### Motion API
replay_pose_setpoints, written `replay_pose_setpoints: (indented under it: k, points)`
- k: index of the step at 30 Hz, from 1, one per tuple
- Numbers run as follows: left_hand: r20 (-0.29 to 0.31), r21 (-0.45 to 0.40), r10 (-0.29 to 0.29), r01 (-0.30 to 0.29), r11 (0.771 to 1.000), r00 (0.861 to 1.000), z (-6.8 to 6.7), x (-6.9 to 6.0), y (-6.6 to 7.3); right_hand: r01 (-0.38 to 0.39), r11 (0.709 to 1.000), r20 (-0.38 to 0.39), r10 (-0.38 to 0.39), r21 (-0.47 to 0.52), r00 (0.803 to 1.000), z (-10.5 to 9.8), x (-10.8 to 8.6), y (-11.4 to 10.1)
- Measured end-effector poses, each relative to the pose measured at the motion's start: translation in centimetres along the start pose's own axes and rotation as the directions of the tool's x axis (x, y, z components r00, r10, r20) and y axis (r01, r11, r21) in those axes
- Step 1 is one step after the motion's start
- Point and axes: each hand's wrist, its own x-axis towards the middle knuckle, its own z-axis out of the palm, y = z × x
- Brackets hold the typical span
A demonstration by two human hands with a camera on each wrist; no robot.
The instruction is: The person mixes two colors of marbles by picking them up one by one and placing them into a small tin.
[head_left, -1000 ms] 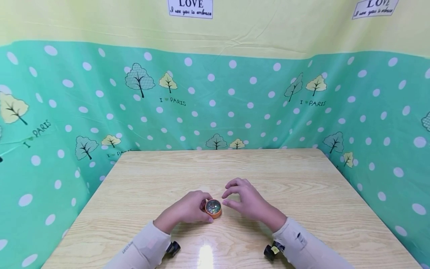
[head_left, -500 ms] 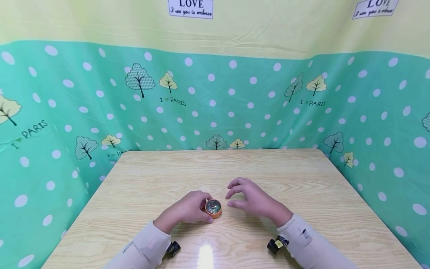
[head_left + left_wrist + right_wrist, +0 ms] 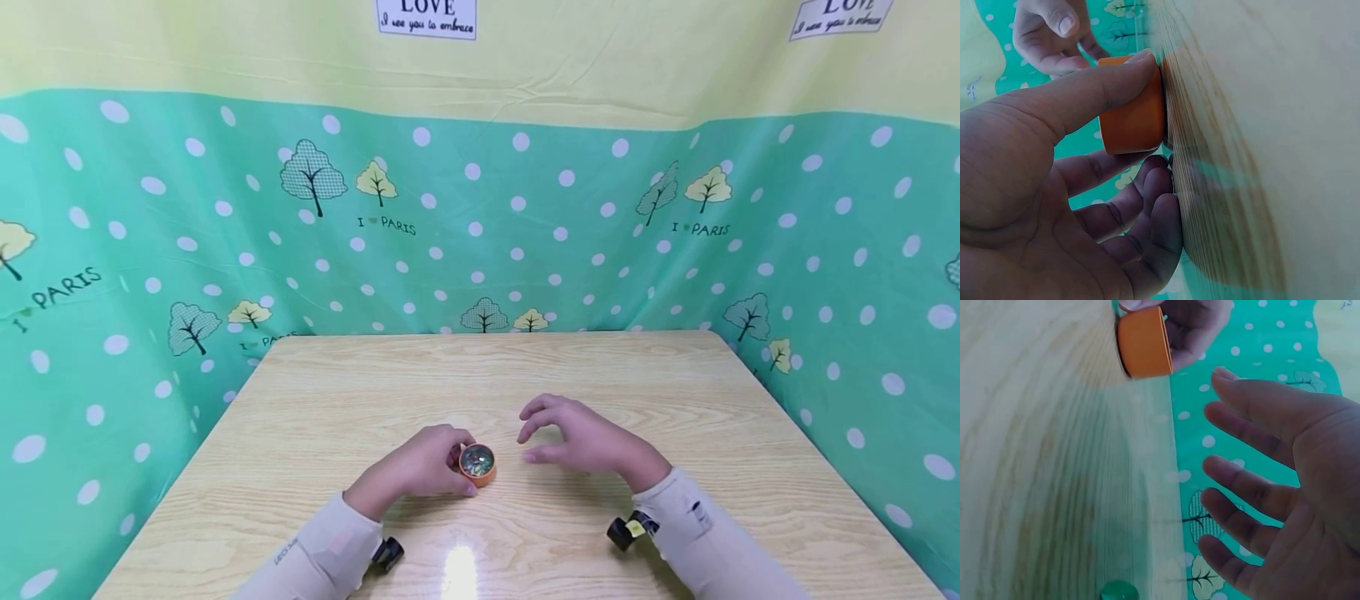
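A small orange cylinder (image 3: 477,463) with a clear, shiny domed top stands on the wooden table. Mixed colours show under the dome, too small to make out. My left hand (image 3: 429,462) pinches it from the left, thumb on the near side and a finger on the far side. In the left wrist view the thumb lies along the orange wall (image 3: 1134,128), and the other fingers curl loosely by the tabletop. To the right, apart from the cylinder, my right hand (image 3: 585,437) hovers above the table with relaxed, spread fingers and holds nothing.
The pale wood table (image 3: 480,375) is backed by a green dotted curtain (image 3: 517,225) on three sides. A small black camera sits at each cuff. At the bottom of the right wrist view is a green rounded shape (image 3: 1120,590); I cannot tell what it is.
My right hand has drifted to the right, away from the cylinder, its fingers still relaxed. The left hand and the cylinder have stayed in place.
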Motion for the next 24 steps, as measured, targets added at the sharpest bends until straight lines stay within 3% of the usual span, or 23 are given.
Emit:
replay_pose_setpoints:
  k: [12,24]
  points:
    - [0.001,-0.004,0.002,-0.002,1.0,1.0,0.0,-0.1,0.1,-0.083,0.997,0.012,0.083,0.0,0.997,-1.9,-0.8,2.0]
    - [0.015,-0.034,-0.006,0.006,0.999,1.0,-0.1,-0.2,0.2,-0.078,0.997,0.057,0.077,0.016,0.995,-4.1,-1.8,4.0]
